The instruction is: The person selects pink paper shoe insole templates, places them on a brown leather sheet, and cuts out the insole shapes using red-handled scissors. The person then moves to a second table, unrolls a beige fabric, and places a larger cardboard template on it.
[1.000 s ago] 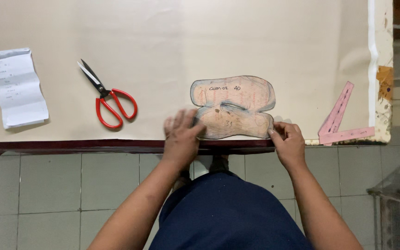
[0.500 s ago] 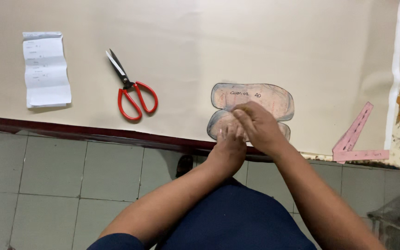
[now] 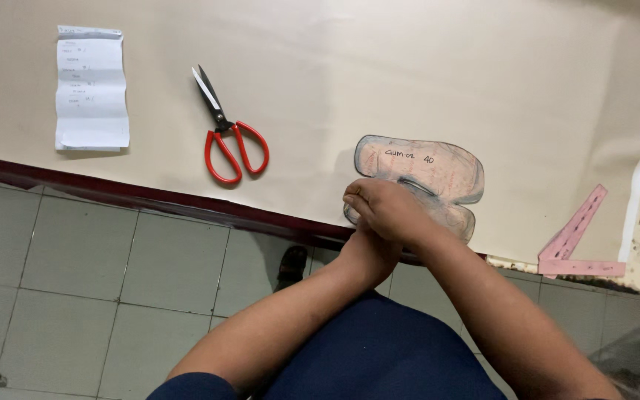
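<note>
Right hand: your right hand (image 3: 388,209) is lying over the near edge of the sole-shaped patterns (image 3: 427,178), knuckles up, fingers curled down onto the lower piece.
Right grip: it is looking narrow, folded over the card edge; whether it is actually pinching the card, you cannot tell.
Left hand: your left hand (image 3: 368,255) is sitting right under the right one, at the surface's front edge, mostly hidden by it.
Left grip: covered by the right hand, so you cannot tell how it is standing.
Patterns: two flat sole-shaped cards are lying stacked and slightly offset, pinkish with dark outlines, the upper one bearing handwriting; they are resting near the front edge of the surface, right of centre.
Surface: the beige surface (image 3: 379,67) is carrying everything, with a dark red front edge.
Scissors: red-handled scissors (image 3: 229,133) are lying shut, well left of the patterns, blades pointing away from you.
Paper: a creased white slip of paper (image 3: 90,90) is lying far left.
Pink strips: two pink strips (image 3: 579,241) are forming an angle at the right corner.
Floor: grey tiles (image 3: 98,281) are showing below.
</note>
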